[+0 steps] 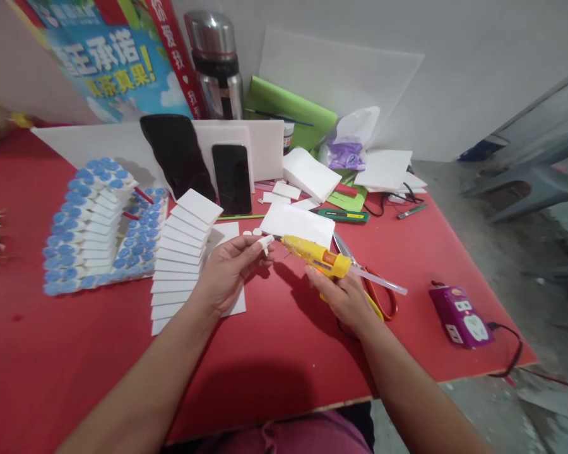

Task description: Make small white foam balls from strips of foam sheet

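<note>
My right hand (343,293) grips a yellow hot glue gun (312,252), with a clear glue stick (381,280) sticking out of its back end. Between the fingertips of my left hand (234,268) is a small white piece (266,242), close to the gun's nozzle; whether they touch I cannot tell. Just left of that hand, a stair-like model of fanned white boards (177,271) stands on the red table (265,372). Further left it joins a section covered with blue-topped white rolls (80,221). Two tiny white discs (252,232) lie behind my left fingers.
Behind the hands lie white foam boards (312,173), a green utility knife (345,215) and red-handled scissors (383,296). Two phones (231,180) lean upright near a steel thermos (215,63). A purple power box (461,315) with a cable sits near the right edge. A grey stool (539,189) stands beyond.
</note>
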{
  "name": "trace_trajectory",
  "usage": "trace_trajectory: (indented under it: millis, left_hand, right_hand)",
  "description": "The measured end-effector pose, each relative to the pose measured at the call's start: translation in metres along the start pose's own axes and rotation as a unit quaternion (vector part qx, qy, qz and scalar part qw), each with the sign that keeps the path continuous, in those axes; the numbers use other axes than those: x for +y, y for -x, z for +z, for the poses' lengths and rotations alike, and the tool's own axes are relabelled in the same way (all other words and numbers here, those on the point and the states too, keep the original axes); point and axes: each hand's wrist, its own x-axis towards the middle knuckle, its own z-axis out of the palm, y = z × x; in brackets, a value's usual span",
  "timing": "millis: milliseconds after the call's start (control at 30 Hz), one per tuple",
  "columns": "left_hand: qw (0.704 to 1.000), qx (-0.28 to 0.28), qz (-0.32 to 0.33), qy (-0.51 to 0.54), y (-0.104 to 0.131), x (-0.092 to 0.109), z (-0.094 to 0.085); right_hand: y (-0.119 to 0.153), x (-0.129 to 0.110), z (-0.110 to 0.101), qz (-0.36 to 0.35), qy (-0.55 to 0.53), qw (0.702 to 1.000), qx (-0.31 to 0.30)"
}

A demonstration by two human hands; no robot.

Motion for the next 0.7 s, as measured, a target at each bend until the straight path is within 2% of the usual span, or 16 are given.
trace_trajectory:
  millis: [200,333,400,500,600,700]
  left_hand:
    - [1.000,0.006,0.006,0.002,0.000,0.000,-0.001]
    - [1.000,0.011,0.013,-0.010,0.000,0.002,0.000]
    - [1.000,0.013,0.018,-0.016,0.001,0.003,0.000]
    - [1.000,0.012,0.019,-0.019,0.000,0.003,0.001]
    - [0.999,0.001,0.029,-0.024,0.001,0.002,0.002]
    - [0.999,-0.003,0.041,-0.030,0.001,0.001,0.002]
  right_hand:
    - [0.000,0.007,-0.003,-0.007,-0.010,1.000,0.023]
    - [0.004,0.005,-0.018,-0.020,0.042,0.997,0.064]
    - [0.008,0.005,-0.035,-0.021,0.079,0.993,0.089]
    - [0.015,0.013,-0.068,0.024,0.114,0.984,0.136]
    - [0.020,0.032,-0.101,0.073,0.122,0.970,0.197]
    - [0.023,0.055,-0.123,0.126,0.135,0.951,0.247]
